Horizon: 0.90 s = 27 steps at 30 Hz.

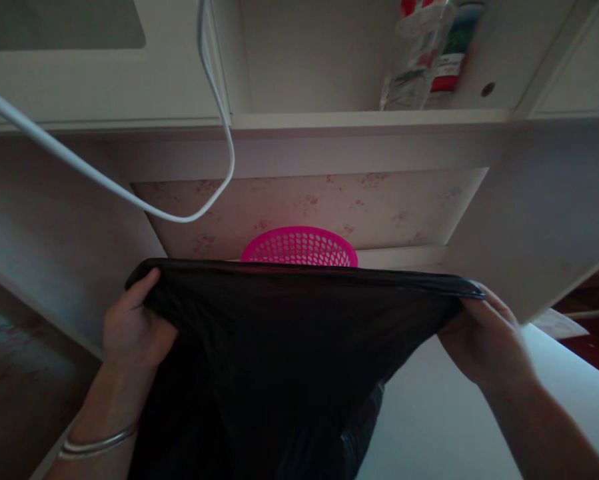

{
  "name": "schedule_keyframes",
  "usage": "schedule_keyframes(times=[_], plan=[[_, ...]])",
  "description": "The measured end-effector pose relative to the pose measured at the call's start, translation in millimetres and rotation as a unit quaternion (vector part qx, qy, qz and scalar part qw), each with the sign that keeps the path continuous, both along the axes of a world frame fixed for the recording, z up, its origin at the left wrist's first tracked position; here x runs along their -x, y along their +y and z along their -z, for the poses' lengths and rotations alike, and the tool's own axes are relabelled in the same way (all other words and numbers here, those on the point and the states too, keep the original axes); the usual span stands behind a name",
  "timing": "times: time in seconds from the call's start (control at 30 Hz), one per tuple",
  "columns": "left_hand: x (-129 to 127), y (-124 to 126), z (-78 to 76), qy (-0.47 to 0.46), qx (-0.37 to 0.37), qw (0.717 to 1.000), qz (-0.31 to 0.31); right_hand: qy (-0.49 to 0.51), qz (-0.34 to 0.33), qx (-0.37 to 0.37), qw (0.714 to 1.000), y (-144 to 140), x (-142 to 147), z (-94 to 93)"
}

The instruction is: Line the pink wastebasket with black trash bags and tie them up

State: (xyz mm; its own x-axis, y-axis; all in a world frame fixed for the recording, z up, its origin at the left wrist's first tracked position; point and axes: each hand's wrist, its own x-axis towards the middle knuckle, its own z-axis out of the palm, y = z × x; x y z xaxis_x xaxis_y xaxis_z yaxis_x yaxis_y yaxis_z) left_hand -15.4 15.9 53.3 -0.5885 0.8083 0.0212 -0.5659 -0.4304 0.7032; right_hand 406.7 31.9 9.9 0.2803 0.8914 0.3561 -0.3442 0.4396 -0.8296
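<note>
A black plastic bag (pixel 289 347) is stretched wide between my two hands, its top edge nearly level. My left hand (pixel 136 327) grips the left end of that edge, with the thumb on the near side. At the other end, my right hand (pixel 489 333) is closed on the right corner, its fingers partly behind the plastic. The bag hangs down past the bottom of the view. Just beyond its top edge shows the rim of a pink perforated basket (pixel 299 243); the bag covers the rest of it.
A white cable (pixel 189 219) loops down at the left in front of the cabinet. On the open shelf (pixel 309 120) above stand a clear plastic container (pixel 412 60) and a red-and-green package (pixel 454 53). A white surface (pixel 429 420) lies below right.
</note>
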Motion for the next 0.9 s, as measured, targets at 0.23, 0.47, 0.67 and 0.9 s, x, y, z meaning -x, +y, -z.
schedule_keyframes(times=[0.23, 0.47, 0.67, 0.9], plan=[[23, 6, -6.4, 0.092, -0.052, 0.994, 0.023, 0.019, 0.017, -0.009, 1.000, 1, -7, -38.7], [24, -14, 15.5, 0.113, -0.103, 0.986, 0.064, 0.062, 0.018, -0.034, 0.997, -12, -13, -37.3], [-3, -24, 47.3, 0.188, -0.018, 0.972, 0.138, -0.038, -0.077, 0.091, 0.992, -15, -1, 13.2], [-2, -17, 29.2, 0.118, -0.007, 0.992, 0.041, 0.028, 0.040, 0.056, 0.997, -9, -9, -3.5]])
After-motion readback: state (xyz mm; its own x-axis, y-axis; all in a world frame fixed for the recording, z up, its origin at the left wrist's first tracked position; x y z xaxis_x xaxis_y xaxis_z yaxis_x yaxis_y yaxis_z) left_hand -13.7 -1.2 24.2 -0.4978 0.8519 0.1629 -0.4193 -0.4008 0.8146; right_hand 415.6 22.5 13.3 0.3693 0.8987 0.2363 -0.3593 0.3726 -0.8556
